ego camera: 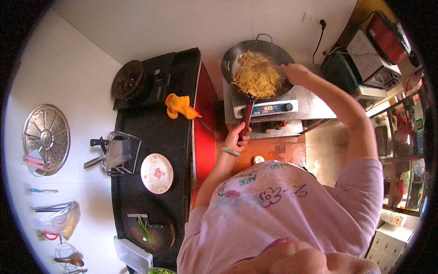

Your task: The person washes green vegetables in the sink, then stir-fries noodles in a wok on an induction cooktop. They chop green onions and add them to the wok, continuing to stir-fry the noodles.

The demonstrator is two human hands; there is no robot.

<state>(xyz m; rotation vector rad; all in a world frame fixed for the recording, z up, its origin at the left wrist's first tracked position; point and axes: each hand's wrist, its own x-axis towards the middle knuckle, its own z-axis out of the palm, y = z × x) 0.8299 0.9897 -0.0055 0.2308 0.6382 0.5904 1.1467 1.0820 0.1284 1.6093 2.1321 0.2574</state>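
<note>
A dark wok [287, 56] rests on an induction cooker [270, 109] with a lit display. My left hand [238, 137] is closed around the wok's brown handle [247, 116]. Shredded food in pale yellow strips [258, 77] fills the middle of the wok. At the wok's right rim, my right hand [295, 73] grips a utensil that reaches in over the strips; its working end is hard to make out among the food. A small loop handle stands at the wok's far side.
On the black counter at left are an orange cloth [179, 106], a white plate [157, 173], a knife rack [119, 153], a chopping board [159, 236] with green stalks and a knife, and a white basket [133, 255]. A toaster oven [381, 73] stands at right.
</note>
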